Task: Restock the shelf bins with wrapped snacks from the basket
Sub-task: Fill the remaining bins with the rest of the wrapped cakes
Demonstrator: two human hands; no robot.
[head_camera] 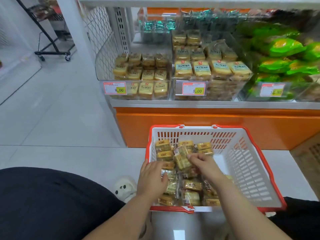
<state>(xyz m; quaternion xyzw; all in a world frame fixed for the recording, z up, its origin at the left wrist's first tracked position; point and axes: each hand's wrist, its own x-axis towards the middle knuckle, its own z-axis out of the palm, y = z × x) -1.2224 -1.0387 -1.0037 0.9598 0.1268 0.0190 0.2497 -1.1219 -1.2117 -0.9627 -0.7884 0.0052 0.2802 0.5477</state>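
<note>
A white basket with an orange rim stands on the floor before the shelf. Its left half holds several yellow wrapped snacks. My right hand pinches one upright snack packet near the pile's middle. My left hand rests flat over the packets at the basket's left wall, fingers spread on them. Above, the left clear bin and the middle clear bin hold rows of the same kind of yellow snacks.
A bin of green bags stands at the right of the shelf, teal-wrapped sweets behind. Price tags hang on the bin fronts. An orange base panel runs under the shelf. A wheeled black rack stands at far left. A white slipper is beside the basket.
</note>
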